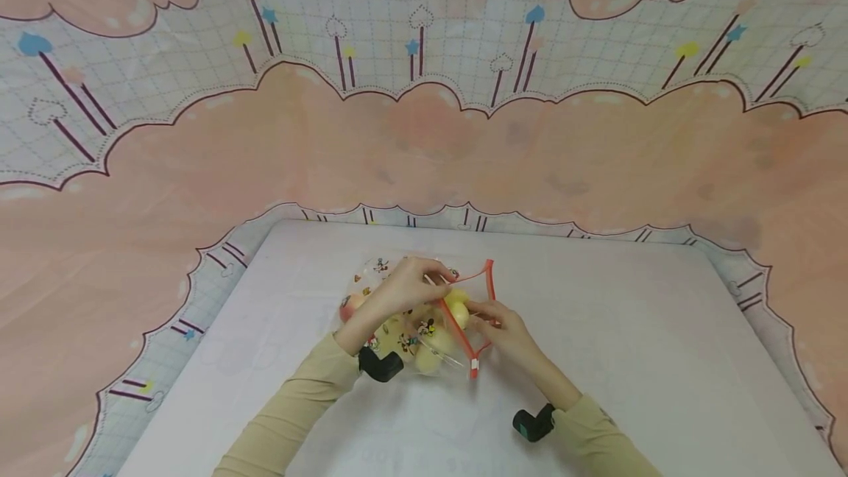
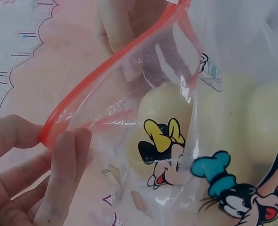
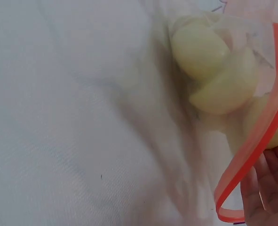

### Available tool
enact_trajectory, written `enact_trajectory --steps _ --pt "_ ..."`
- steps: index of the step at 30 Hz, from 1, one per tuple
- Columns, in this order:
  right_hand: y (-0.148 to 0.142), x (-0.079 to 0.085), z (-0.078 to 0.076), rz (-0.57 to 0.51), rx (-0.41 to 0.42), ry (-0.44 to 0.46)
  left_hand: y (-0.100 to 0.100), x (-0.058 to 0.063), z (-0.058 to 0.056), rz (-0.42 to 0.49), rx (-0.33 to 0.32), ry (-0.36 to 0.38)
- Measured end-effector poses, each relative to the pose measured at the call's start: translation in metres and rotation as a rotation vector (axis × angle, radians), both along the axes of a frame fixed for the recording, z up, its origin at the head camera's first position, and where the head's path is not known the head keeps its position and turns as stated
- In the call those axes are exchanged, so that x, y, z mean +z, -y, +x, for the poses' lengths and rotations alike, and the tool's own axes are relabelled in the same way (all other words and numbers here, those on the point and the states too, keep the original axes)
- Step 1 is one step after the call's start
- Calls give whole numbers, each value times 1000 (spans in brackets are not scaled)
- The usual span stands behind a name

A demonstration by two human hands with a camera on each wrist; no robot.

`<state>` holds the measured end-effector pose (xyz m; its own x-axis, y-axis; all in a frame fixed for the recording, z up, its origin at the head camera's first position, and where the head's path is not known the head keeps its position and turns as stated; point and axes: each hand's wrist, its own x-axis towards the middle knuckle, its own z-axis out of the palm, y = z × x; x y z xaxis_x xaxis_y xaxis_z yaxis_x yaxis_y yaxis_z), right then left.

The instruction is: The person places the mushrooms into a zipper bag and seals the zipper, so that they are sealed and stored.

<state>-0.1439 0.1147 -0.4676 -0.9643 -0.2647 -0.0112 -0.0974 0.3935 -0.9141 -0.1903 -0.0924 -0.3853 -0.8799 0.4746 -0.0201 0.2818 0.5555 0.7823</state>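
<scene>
A clear zip bag (image 1: 380,266) with cartoon figures and a red zip edge (image 1: 457,327) lies on the white table, its mouth spread apart towards the right. My left hand (image 1: 412,287) pinches that red edge between thumb and fingers, plain in the left wrist view. At the mouth my right hand (image 1: 501,330) holds a pale yellow round piece (image 3: 266,125) by its fingertips. Further inside are several pale yellow rounded pieces (image 3: 200,49), one of them wedge-like (image 3: 230,87). A reddish round thing (image 1: 350,307) shows at the bag's left end.
The white table (image 1: 629,330) spreads out around the bag. Behind it hangs a peach cloth (image 1: 424,146) with a cloud pattern. Black wrist-worn devices (image 1: 534,424) sit at both cuffs.
</scene>
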Motion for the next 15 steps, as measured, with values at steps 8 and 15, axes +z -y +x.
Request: enact_trajectory --steps 8,15 --pt "3 -1 -3 29 -23 -7 -3 -1 0 21 25 11" --pt "1 -4 -3 92 4 72 -6 -2 -2 77 40 59"
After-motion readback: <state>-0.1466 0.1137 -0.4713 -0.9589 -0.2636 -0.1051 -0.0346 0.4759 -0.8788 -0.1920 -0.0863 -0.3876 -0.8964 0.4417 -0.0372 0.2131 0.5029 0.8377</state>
